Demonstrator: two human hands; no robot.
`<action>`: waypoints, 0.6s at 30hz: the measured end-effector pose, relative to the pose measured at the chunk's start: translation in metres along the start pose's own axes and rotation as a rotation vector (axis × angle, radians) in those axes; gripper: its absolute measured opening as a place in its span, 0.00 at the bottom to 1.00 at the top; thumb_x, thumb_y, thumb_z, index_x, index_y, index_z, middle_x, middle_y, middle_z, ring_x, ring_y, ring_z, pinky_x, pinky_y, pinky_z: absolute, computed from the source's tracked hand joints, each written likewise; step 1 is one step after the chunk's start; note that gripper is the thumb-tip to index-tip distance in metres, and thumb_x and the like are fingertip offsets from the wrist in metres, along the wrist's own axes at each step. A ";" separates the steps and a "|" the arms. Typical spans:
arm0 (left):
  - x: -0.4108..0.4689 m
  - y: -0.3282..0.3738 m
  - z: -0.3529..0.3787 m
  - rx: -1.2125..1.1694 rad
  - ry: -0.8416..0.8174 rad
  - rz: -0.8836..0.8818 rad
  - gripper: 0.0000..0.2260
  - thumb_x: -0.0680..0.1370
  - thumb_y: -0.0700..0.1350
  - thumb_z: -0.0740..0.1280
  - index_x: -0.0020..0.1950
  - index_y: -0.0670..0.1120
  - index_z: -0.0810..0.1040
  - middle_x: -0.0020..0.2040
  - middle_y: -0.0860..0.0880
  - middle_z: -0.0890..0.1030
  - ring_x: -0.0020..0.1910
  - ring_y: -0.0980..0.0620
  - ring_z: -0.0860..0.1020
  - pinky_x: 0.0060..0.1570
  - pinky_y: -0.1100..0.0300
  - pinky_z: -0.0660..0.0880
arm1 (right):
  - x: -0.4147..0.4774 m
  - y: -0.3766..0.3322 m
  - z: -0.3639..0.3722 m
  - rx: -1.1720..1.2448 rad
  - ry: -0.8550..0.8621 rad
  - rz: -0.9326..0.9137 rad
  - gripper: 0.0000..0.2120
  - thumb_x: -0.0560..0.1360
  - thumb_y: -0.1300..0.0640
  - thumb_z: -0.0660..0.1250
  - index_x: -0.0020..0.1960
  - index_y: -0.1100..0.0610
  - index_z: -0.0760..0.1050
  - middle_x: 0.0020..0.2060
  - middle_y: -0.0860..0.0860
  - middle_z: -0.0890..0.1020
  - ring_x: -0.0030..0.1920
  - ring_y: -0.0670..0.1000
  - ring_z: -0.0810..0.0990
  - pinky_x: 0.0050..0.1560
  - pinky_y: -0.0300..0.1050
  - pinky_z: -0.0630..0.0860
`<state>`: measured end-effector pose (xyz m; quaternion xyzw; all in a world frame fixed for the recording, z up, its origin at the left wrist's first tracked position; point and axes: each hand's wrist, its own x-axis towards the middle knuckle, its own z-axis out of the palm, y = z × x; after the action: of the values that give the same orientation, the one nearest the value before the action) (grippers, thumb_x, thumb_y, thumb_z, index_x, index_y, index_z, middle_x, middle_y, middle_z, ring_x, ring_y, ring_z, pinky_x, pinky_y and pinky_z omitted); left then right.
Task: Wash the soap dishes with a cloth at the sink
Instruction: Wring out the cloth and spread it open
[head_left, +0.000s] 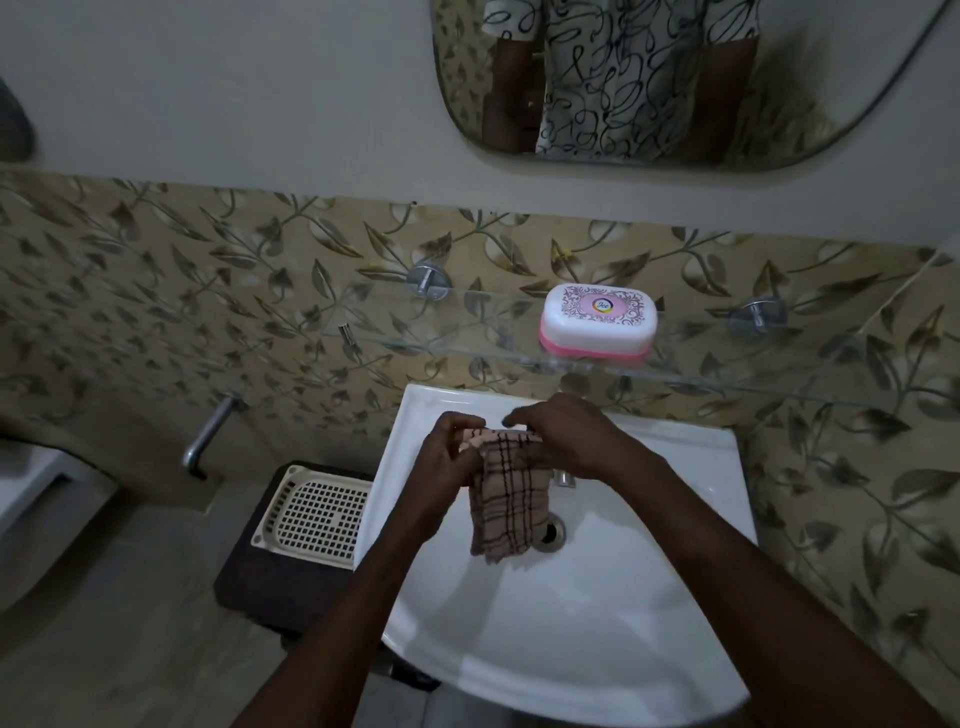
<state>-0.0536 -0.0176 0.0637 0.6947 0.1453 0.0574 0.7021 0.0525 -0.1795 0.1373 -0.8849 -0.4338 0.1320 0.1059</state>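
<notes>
A pink cloth with dark checked lines (508, 496) hangs over a white ceramic sink (582, 629), its top edge pinched by the left hand (448, 460) and right hand (569, 441). A white-lidded, pink-based plastic soap dish (598, 323) sits closed on a glass shelf (457, 325) above, against leaf-patterned tan wall tiles (156, 286) below a mirror (810, 93).

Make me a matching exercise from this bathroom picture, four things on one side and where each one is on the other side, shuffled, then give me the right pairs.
Things
1. checked cloth
2. soap dish
3. perforated tray
4. mirror

Places
A. on the glass shelf
B. on the wall above the shelf
C. held by the left hand and right hand over the sink
D. on the dark stand left of the sink

Pairs: 1-C, 2-A, 3-D, 4-B
</notes>
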 end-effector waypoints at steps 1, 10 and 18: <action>-0.002 -0.005 -0.004 -0.120 -0.049 -0.042 0.16 0.73 0.48 0.68 0.60 0.50 0.75 0.53 0.52 0.82 0.50 0.51 0.80 0.43 0.60 0.77 | 0.000 -0.002 -0.002 0.004 0.017 -0.012 0.14 0.71 0.49 0.71 0.56 0.50 0.80 0.47 0.53 0.85 0.50 0.56 0.81 0.44 0.45 0.73; -0.031 -0.070 0.000 0.112 -0.200 -0.202 0.12 0.71 0.45 0.74 0.54 0.48 0.86 0.51 0.48 0.87 0.51 0.49 0.84 0.51 0.43 0.78 | -0.014 0.003 -0.005 0.358 0.144 0.027 0.04 0.69 0.56 0.70 0.39 0.57 0.79 0.34 0.54 0.82 0.38 0.53 0.79 0.38 0.49 0.74; -0.045 -0.091 -0.007 -0.611 -0.071 -0.367 0.27 0.69 0.46 0.76 0.67 0.39 0.78 0.64 0.36 0.80 0.60 0.40 0.80 0.56 0.46 0.79 | -0.050 0.039 0.042 1.150 0.378 0.567 0.10 0.70 0.70 0.68 0.44 0.57 0.82 0.40 0.58 0.86 0.39 0.57 0.86 0.33 0.55 0.83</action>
<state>-0.1099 -0.0260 -0.0210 0.4166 0.2193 -0.0530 0.8806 0.0380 -0.2399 0.0932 -0.7753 -0.0190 0.2076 0.5961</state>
